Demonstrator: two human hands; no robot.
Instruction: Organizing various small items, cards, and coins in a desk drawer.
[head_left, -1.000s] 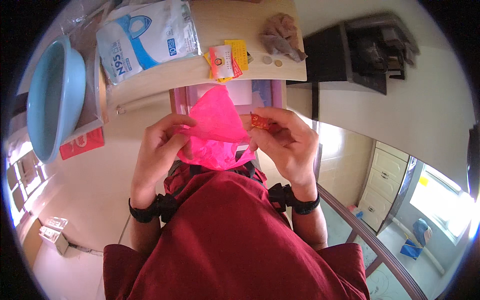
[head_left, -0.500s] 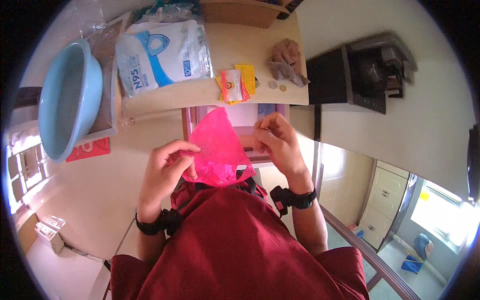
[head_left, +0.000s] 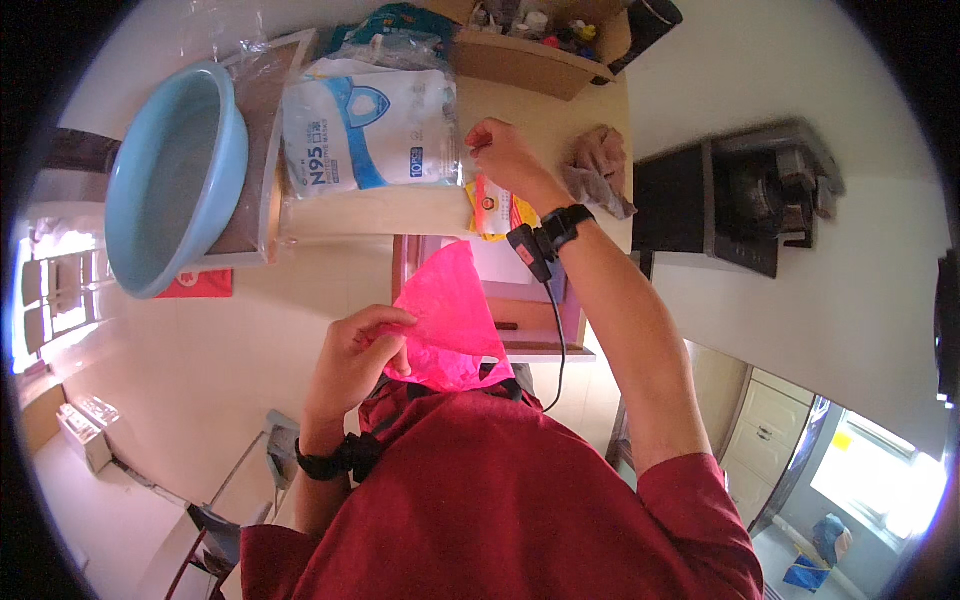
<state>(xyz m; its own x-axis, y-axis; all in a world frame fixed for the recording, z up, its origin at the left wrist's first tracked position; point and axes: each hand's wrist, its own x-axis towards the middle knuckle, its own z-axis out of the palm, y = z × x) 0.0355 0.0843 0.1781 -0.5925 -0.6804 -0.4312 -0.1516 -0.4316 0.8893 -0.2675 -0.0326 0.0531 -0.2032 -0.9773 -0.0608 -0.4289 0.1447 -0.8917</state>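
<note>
A thin bright pink plastic bag (head_left: 450, 315) hangs before my waist. My left hand (head_left: 362, 358) pinches its left edge between thumb and fingers. My right arm is stretched forward over the table, away from the bag. Closed at the fingertips, my right hand (head_left: 512, 160) is just right of a white and blue mask package (head_left: 395, 130); whatever it may hold is too small to make out. Below that wrist lie yellow and red-and-white cards (head_left: 492, 208), partly covered by the hand and the wristband.
A blue basin (head_left: 175, 180) stands at the left. On the pale table (head_left: 350, 215) are a brown cloth (head_left: 598, 165) and a cardboard box (head_left: 535, 62) of small items. Beneath its front edge a drawer (head_left: 505, 262) stands pulled out. A black appliance (head_left: 745, 200) is at the right.
My right hand has moved from beside the bag forward and left over the table. My left hand keeps hold of the bag. The view has shifted, showing more of the cardboard box.
</note>
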